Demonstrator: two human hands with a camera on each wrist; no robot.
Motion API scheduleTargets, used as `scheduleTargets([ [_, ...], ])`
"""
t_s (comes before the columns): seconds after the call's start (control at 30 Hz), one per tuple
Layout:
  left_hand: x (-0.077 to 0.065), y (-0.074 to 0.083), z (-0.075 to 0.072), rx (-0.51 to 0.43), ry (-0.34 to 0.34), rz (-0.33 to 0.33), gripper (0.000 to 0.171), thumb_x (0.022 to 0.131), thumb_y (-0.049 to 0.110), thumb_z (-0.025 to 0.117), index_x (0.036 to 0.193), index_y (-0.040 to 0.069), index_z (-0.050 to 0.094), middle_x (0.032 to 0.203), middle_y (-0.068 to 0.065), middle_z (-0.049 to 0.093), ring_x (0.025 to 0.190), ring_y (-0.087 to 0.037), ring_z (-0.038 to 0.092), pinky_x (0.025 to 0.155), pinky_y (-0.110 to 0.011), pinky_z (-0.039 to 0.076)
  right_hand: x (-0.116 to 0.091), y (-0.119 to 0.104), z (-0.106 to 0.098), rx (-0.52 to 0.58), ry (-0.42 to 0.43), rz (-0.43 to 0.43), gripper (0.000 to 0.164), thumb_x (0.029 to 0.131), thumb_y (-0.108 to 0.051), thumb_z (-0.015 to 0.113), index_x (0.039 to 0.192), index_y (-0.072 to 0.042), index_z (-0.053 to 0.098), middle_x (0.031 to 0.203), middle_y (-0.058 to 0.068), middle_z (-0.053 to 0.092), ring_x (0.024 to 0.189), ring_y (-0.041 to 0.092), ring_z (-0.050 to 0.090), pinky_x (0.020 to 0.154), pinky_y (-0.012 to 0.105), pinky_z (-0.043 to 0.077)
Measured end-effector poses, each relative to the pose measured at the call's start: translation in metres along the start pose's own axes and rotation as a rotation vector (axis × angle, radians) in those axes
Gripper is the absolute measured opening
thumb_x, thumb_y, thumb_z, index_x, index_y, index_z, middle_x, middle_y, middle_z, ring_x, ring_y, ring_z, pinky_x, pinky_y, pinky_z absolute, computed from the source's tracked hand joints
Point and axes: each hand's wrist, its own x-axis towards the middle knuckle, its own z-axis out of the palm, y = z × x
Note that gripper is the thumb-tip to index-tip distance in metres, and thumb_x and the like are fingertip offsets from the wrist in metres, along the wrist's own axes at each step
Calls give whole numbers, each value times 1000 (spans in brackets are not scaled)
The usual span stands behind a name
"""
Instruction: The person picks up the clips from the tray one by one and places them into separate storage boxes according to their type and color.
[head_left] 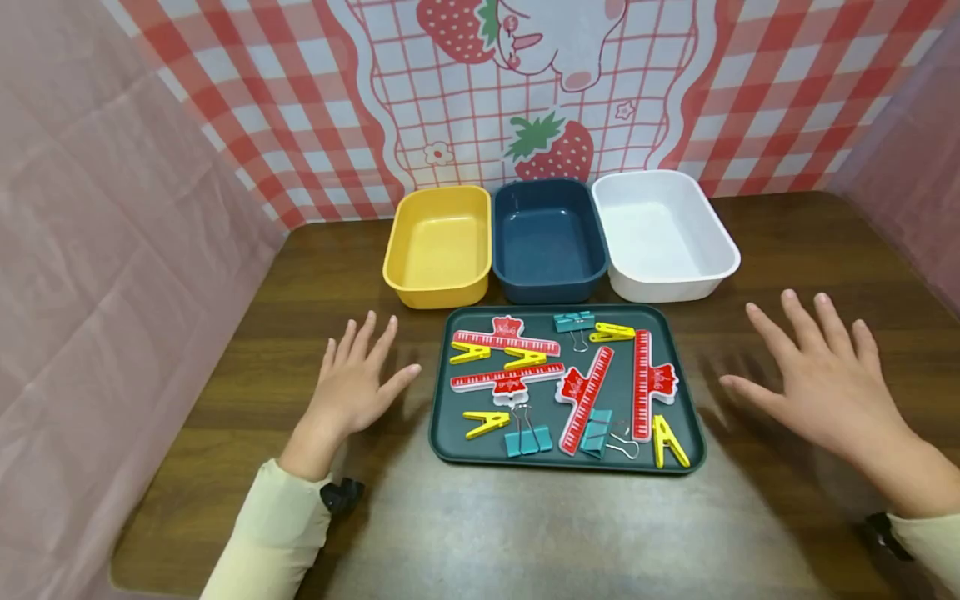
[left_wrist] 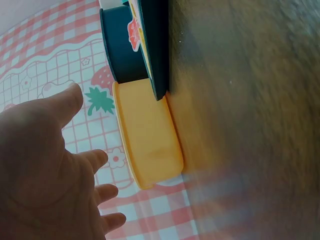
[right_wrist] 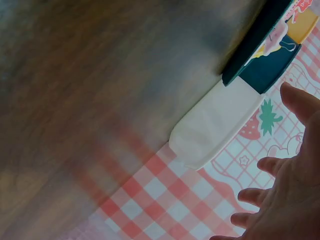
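Note:
My left hand [head_left: 352, 383], fingers spread, is just left of a dark green tray [head_left: 622, 458] and holds nothing. On the other side, my right hand [head_left: 832, 383] is also spread and empty, a little right of the tray. Red piano-keyboard clips, such as one [head_left: 587, 400] lying aslant, are spread over the tray. Among them lie several yellow clothespins, one [head_left: 486, 423] nearest my left hand and another [head_left: 667, 442] at the lower right corner. Teal binder clips lie there too, one [head_left: 528, 441] at the front and one [head_left: 573, 322] at the back edge.
Behind the tray stand three bins side by side: yellow [head_left: 438, 296], dark blue [head_left: 551, 292] and white [head_left: 675, 289]. A red-checked cloth [head_left: 300, 100] with strawberries hangs behind them. Pink cloth [head_left: 135, 292] borders the wooden table [head_left: 247, 400] on the left.

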Motion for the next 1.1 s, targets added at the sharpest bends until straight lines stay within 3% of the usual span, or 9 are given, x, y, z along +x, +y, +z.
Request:
scheduleTargets([
  [0.23,1,1,1,-1,5,25,76,92,60,39,151,19,14,154,-14,6,138,-37,-2,109,-56,-2,2,-4,-2,57,29,1,90,81,-55,62,147,-8,22,149,29,7,136,40,-13,103,61,-14],
  [0.6,1,4,4,-46,-5,170,89,85,61,53,151,17,13,154,-12,4,138,-37,0,110,-54,0,4,-14,-1,124,48,-25,90,80,-53,64,146,-7,25,149,28,10,137,40,-11,103,62,-11],
  [1.1,8,12,5,-154,-71,206,105,74,53,72,151,20,9,154,-12,3,139,-35,0,111,-52,4,10,-35,-1,189,39,-67,90,78,-48,69,145,-5,27,147,29,15,136,44,-4,104,64,-7],
])
